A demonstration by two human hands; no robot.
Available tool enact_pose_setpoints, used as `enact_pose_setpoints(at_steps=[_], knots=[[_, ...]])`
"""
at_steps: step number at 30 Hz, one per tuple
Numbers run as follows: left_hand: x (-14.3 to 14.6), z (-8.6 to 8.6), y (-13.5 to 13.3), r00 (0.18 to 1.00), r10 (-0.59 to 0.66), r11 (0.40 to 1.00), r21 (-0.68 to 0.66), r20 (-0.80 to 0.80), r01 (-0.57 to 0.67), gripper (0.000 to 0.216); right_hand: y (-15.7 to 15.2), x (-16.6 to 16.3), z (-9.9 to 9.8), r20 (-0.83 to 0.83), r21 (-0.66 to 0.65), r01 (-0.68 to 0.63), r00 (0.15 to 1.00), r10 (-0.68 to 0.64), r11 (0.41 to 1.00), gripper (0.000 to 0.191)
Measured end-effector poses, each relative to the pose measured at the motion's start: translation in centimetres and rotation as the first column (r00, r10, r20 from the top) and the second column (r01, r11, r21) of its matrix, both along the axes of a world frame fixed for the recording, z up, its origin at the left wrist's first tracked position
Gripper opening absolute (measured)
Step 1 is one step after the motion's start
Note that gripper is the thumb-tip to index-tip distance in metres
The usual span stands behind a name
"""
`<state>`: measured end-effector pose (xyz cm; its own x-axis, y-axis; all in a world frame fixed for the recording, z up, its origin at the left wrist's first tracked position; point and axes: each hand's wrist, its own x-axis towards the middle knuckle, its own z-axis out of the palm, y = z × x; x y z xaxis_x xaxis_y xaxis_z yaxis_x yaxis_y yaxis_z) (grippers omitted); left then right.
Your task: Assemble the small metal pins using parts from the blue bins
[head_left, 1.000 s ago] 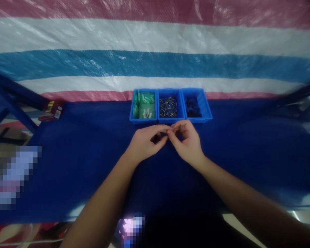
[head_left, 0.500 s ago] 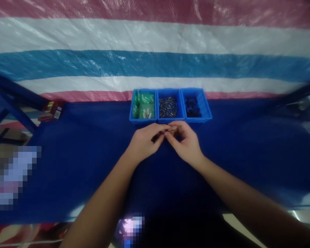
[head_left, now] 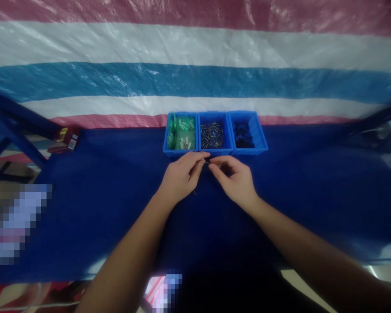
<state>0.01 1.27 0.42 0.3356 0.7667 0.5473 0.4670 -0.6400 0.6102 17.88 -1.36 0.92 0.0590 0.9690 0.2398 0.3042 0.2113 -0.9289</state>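
My left hand (head_left: 182,177) and my right hand (head_left: 237,179) meet just in front of the blue bins, fingertips pinched. A small thin piece (head_left: 207,162) shows in the narrow gap between them, reaching from one set of fingertips toward the other. It is too small to name, and the fingers hide most of it. Below my left hand, a short thin dark sliver (head_left: 195,192) can be seen against the blue surface. Thin brass-coloured pins (head_left: 211,135) fill the middle bin (head_left: 215,152) right behind my fingers.
The left bin (head_left: 181,152) holds green bags and small white-and-metal pieces; the right bin (head_left: 262,138) holds dark parts. A red box (head_left: 64,140) stands at the table's left edge. Behind hangs a striped sheet (head_left: 195,80). A lit, blurred-out screen (head_left: 161,292) shows at the bottom.
My fingertips have drawn slightly apart, and a thin piece now shows between them. The left fingers have straightened a little. The bins have not moved.
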Motion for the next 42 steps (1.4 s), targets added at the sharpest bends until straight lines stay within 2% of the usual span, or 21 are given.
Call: enact_pose_setpoints(at_steps=[9, 17, 29, 34, 42], knots=[[-0.06, 0.03, -0.07, 0.999, 0.037, 0.999, -0.010, -0.008, -0.037, 0.027, -0.07, 0.04, -0.08, -0.021, -0.003, 0.004, 1.000, -0.004, 1.000, 0.014], [0.06, 0.11, 0.10, 0.999, -0.002, 0.999, 0.042, 0.050, 0.000, 0.026, 0.16, 0.21, -0.47, -0.083, -0.066, 0.022, 0.996, -0.028, 0.998, 0.017], [-0.25, 0.25, 0.15, 0.999, 0.013, 1.000, -0.001, -0.048, -0.013, 0.027, -0.11, -0.10, -0.07, -0.093, -0.042, -0.006, 0.996, 0.002, 0.999, 0.015], [-0.04, 0.23, -0.03, 1.000, 0.014, 1.000, -0.025, -0.009, -0.014, 0.028, 0.03, 0.04, -0.20, -0.121, -0.072, 0.014, 0.992, -0.023, 0.997, 0.016], [0.00, 0.00, 0.13, 1.000, -0.006, 1.000, 0.011, 0.027, 0.006, 0.025, 0.14, 0.10, -0.25, -0.121, -0.071, 0.020, 0.992, -0.028, 0.997, 0.017]])
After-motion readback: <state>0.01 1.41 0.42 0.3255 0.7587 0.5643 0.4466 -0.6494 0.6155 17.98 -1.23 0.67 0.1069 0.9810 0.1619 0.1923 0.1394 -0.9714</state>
